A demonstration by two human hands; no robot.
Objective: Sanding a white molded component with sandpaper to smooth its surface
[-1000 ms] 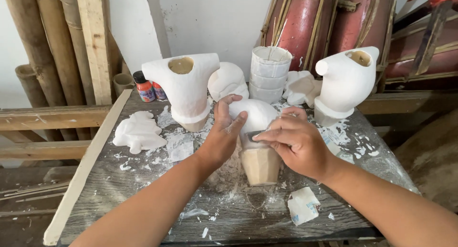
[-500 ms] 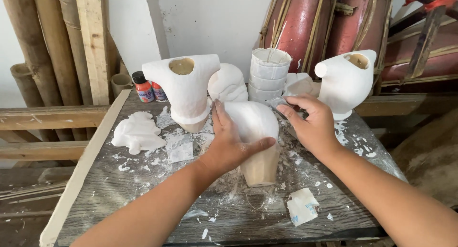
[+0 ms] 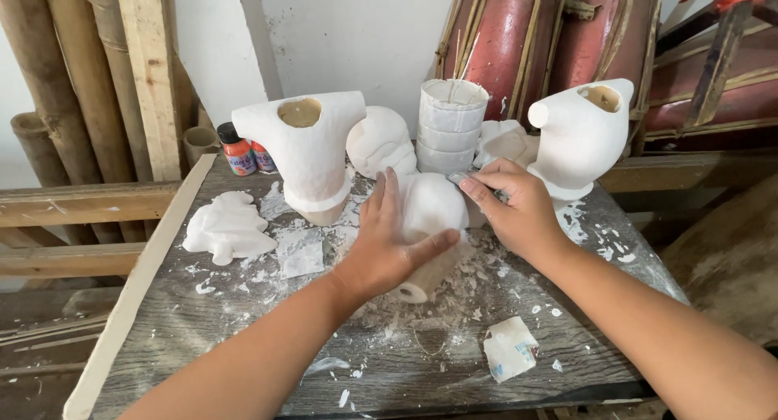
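Left hand [image 3: 387, 246] grip was wrapped over the white plaster cast [image 3: 429, 217], thumb pressed along its lower side, fingers spread on the top. Cast lay tilted on the tabletop [image 3: 243, 339], long axis running from its rounded far end down to the open neck nearest the camera. Right hand [image 3: 510, 213] grip was pinched on a small grey scraper [image 3: 463, 179], held at the cast's upper right shoulder, touching or just off it; can't tell which. Left hand sat nearer the neck, right hand nearer the far end. Plaster chips [image 3: 478, 282] littered the board around it. Two larger white moulds [image 3: 312, 156] stood behind.
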